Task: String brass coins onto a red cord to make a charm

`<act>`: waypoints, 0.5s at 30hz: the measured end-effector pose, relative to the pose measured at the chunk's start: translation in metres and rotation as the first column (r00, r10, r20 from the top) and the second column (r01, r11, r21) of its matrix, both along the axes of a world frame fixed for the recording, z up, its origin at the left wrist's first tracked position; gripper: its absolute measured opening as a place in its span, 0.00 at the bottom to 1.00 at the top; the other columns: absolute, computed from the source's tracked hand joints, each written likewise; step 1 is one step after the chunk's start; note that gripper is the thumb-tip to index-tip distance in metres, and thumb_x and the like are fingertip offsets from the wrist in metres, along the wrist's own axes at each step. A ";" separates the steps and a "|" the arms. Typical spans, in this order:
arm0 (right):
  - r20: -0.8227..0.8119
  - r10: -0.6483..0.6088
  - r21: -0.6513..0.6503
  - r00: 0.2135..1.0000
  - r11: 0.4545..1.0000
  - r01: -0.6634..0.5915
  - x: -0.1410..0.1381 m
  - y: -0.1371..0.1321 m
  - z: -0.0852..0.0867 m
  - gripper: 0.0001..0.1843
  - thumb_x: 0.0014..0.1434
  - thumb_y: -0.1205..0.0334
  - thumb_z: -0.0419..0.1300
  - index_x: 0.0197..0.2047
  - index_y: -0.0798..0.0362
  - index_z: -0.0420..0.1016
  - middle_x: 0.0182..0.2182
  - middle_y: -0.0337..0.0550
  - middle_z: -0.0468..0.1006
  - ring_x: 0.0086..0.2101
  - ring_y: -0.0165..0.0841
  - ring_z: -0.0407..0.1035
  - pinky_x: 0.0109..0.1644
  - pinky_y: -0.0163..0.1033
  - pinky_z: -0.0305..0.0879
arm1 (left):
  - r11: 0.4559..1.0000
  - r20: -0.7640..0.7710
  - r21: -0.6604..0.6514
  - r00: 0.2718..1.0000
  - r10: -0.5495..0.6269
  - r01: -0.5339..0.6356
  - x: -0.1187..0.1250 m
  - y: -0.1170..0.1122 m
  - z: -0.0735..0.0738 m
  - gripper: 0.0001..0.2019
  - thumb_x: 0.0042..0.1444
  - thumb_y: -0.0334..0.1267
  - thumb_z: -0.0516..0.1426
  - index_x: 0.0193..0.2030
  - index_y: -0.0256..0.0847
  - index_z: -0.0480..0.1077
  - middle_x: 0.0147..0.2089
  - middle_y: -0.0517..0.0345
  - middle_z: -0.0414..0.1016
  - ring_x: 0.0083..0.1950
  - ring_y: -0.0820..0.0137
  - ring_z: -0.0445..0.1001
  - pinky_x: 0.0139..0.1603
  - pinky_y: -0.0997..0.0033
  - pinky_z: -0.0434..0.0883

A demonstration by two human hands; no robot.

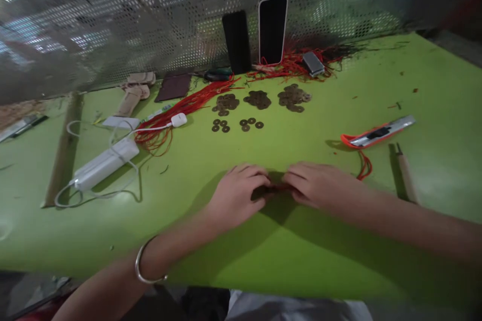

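Observation:
Both hands rest together on the green table. My left hand and my right hand curl their fingers around a small dark piece with red cord, mostly hidden between them. A red cord end trails out to the right of my right hand. Beyond the hands lie several loose round coins with holes and three coin heaps. A bundle of red cords lies at the left of the coins.
An orange utility knife and a wooden-handled tool lie at the right. A white power bank with cables sits left. Two phones lean on the perforated metal back wall. A wooden stick lies far left.

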State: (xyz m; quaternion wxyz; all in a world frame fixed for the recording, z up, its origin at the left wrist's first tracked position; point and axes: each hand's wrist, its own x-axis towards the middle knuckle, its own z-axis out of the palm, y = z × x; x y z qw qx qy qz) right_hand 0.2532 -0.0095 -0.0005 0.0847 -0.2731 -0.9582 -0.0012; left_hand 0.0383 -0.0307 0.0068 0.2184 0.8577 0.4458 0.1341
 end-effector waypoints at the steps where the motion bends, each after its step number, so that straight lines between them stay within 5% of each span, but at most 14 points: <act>1: 0.006 0.012 0.013 1.000 1.000 -0.012 0.000 0.001 -0.002 0.10 0.49 0.75 0.62 0.35 0.56 0.71 0.28 0.40 0.72 0.26 0.32 0.67 0.27 0.36 0.58 | 1.000 0.002 -0.023 1.000 -0.004 0.005 0.000 0.002 0.002 0.10 0.56 0.39 0.57 0.44 0.41 0.72 0.45 0.58 0.76 0.46 0.67 0.71 0.48 0.60 0.70; 5: 0.025 0.091 0.085 0.996 0.992 -0.093 -0.002 0.002 -0.006 0.11 0.49 0.78 0.58 0.36 0.59 0.72 0.27 0.44 0.73 0.26 0.33 0.66 0.25 0.37 0.61 | 0.995 -0.032 -0.101 0.999 -0.021 0.017 0.004 0.011 0.006 0.13 0.57 0.37 0.55 0.49 0.41 0.67 0.48 0.55 0.73 0.49 0.64 0.70 0.50 0.56 0.69; 9: 0.027 0.179 0.133 0.983 0.974 -0.181 0.000 0.000 0.001 0.14 0.54 0.80 0.50 0.37 0.59 0.74 0.26 0.45 0.72 0.26 0.33 0.65 0.24 0.38 0.63 | 0.986 -0.123 -0.154 0.989 -0.083 0.063 0.012 0.012 0.009 0.13 0.51 0.26 0.53 0.44 0.39 0.67 0.46 0.54 0.71 0.47 0.63 0.69 0.46 0.58 0.71; 15: -0.017 0.206 0.189 0.978 0.961 -0.200 0.008 0.000 0.010 0.16 0.57 0.79 0.49 0.41 0.56 0.74 0.31 0.46 0.76 0.29 0.35 0.69 0.30 0.41 0.67 | 0.982 -0.080 -0.171 0.993 -0.090 0.076 0.017 0.009 0.011 0.14 0.47 0.22 0.52 0.40 0.40 0.66 0.38 0.55 0.72 0.39 0.66 0.70 0.38 0.61 0.71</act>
